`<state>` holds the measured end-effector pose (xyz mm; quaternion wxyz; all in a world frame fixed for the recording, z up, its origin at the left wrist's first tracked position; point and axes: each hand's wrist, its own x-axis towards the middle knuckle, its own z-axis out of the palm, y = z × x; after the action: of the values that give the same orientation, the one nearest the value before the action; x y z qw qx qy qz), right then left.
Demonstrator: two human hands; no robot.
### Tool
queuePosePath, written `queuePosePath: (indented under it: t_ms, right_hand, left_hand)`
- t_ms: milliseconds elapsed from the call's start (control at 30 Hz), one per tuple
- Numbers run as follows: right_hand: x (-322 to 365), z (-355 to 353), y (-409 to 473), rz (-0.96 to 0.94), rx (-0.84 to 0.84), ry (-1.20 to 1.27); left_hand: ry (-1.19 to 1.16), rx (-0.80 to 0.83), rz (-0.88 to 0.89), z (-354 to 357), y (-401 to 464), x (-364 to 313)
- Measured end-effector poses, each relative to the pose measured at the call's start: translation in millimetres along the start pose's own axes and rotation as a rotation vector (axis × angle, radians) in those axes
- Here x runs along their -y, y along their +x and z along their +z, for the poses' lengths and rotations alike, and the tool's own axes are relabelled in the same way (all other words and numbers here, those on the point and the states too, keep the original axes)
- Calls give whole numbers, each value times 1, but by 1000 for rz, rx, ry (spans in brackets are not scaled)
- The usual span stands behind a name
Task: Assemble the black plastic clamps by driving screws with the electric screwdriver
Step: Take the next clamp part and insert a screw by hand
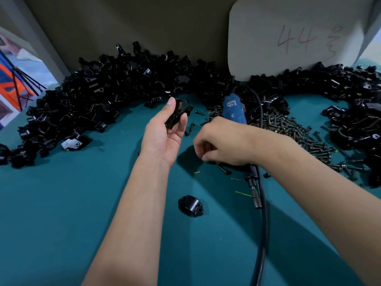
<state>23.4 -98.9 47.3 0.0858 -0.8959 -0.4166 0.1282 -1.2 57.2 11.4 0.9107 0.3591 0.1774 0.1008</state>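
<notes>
My left hand (165, 133) is raised over the green table and grips a black plastic clamp (179, 112) between thumb and fingers. My right hand (220, 141) hovers low with its fingers curled together just above the table; whether a screw sits between the fingertips is hidden. Under and behind that hand lies the blue electric screwdriver (235, 109), its bit end (256, 198) pointing toward me. A loose black clamp half (190, 206) rests on the cloth between my forearms. Loose screws (288, 129) are heaped to the right of the screwdriver.
A big heap of black clamp parts (99, 96) curves across the back and left, and another heap (354, 112) fills the right. The screwdriver's black cable (263, 223) runs toward me. A white board marked 44 (294, 38) leans at the back.
</notes>
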Motion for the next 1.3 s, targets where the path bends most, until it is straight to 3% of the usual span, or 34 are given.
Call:
queuePosePath:
  t_ms: [167, 333, 500, 600, 733, 800, 1067, 1300]
  right_hand:
    - [-9, -16, -10, 37, -71, 82]
    - [4, -19, -18, 67, 136, -43]
    - [11, -9, -10, 78, 163, -86]
    - [0, -17, -11, 56, 13, 81]
    - [-32, -26, -13, 106, -440, 617]
    - [-43, -23, -12, 75, -579, 728]
    - [-48, -4, -2, 85, -768, 895]
    - [-39, 10, 3, 60, -703, 1130]
  left_hand:
    - [-12, 7, 9, 0, 0, -1]
    - [-16, 0, 8, 1, 0, 0]
    - [1, 3, 9, -1, 0, 1]
    - [23, 26, 21, -1, 2, 1]
    - [99, 87, 35, 0, 5, 4]
    - [175, 126, 38, 2, 4, 8]
    - [375, 250, 34, 5, 0, 17]
    - [442, 336, 12, 3, -1, 21]
